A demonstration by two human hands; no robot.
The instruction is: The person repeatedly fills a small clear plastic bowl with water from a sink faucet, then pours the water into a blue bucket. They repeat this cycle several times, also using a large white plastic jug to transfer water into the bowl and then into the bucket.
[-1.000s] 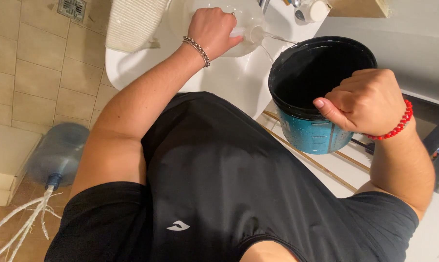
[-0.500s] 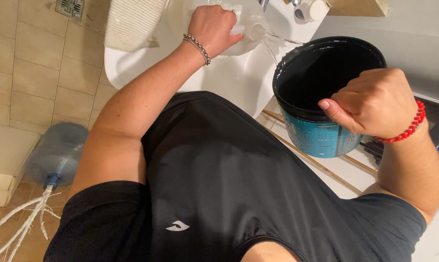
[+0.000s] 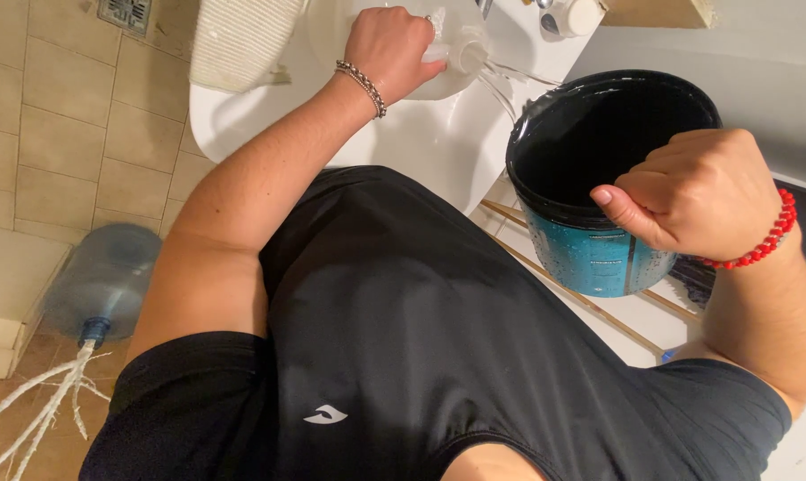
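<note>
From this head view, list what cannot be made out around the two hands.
- Bucket: its black inside is too dark to show any contents.
- Right hand: closed fist hides what it grips at the bucket rim.
- Clear jug: left hand covers most of it; the top edge cuts it off.
- Sink: the basin is hidden by jug and hand.
- Large water bottle on the floor: blurred.

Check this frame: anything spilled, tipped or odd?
Yes. The left hand holds a clear jug tipped on its side over the white sink, with thin streams of water leaving its mouth toward the teal bucket gripped by the right hand. A big water bottle lies on its side on the tiled floor.
</note>
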